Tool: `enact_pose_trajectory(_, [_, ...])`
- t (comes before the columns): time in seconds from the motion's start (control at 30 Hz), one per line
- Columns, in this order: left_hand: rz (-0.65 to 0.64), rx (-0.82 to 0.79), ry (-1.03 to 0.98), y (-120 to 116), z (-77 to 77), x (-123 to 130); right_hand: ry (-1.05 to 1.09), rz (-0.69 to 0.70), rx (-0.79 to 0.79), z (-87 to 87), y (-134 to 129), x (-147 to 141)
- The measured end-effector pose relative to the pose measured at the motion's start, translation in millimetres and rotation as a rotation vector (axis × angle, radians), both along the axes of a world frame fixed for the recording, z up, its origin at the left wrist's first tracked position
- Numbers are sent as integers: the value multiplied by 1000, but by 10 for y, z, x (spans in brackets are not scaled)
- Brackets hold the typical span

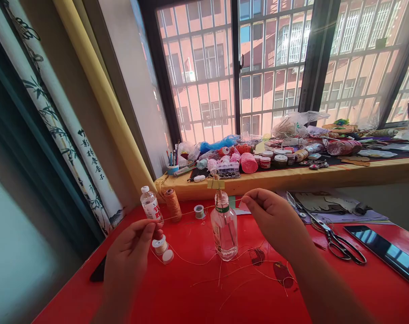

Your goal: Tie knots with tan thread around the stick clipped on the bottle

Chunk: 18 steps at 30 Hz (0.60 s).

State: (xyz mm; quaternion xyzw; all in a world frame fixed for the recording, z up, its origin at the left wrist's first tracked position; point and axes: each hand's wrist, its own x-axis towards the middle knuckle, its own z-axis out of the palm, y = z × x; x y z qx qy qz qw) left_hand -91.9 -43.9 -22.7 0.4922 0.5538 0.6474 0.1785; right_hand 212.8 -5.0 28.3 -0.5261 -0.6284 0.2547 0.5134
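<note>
I hold my left hand (129,247) and right hand (277,220) well apart, fingertips (247,199) pinched on each. Both forearms (329,288) slant inward from below.

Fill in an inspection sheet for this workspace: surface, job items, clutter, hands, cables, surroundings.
Surface: red table, with loose threads lying on it.
Job items: thread stretched between the hands, passing the glass bottle at neck height; contact unclear. Bottle upright.
Clutter: plastic bottle, orange spool and white spool at left; scissors and phone at right.
Hands: left hand and right hand each pinch the thread.
Cables: nothing seen.
Surroundings: crowded windowsill behind the table, barred window above, yellow curtain at left.
</note>
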Motion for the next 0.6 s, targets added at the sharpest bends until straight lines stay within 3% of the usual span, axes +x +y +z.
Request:
enact_pose_trajectory(0.13, [-23, -23, -2, -48, -71, 20, -12, -9, 11, -13, 10, 1])
enact_pose_trajectory(0.23, [-109, -79, -30, -53, -118, 40, 27, 4, -1, -1, -13, 4])
enact_pose_trajectory(0.37, [-369, -73, -110, -4, -138, 23, 52, 78, -23, 18, -52, 7])
enact_pose_trajectory(0.5, [-729, -111, 28, 62, -78, 53, 71, 178, -101, 27, -75, -1])
enact_pose_trajectory(0.53, [-760, -123, 74, 86, -55, 92, 76, 199, -122, 29, -77, -6])
enact_pose_trajectory(0.6, [-686, -161, 110, 148, -6, 209, 71, 225, -144, 30, -79, -20])
